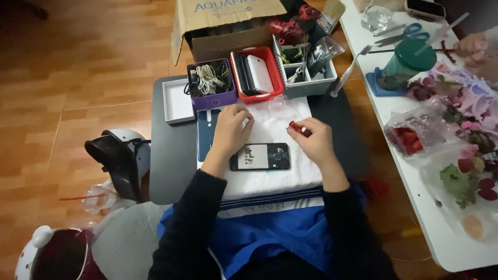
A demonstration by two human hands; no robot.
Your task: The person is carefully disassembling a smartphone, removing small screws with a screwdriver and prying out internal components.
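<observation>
The room is dim, and the light is soft and warm. The wood floor (78,62) shines a little at 10 o'clock. The white towel (270,179) in the middle looks brightest. The long white tabletop (415,207) at 3 o'clock looks pale and a bit fuzzy. The corners turn dark. The picture bends at the edges. The black sleeves (192,223) at 6 o'clock lose all detail.

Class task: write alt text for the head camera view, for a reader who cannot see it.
Seen from above, a person's right hand holds a small red tool over a white towel, while the left hand rests beside an opened phone lying on it. Behind, a purple basket of cables, a red basket and a grey organiser stand in a row.
</observation>
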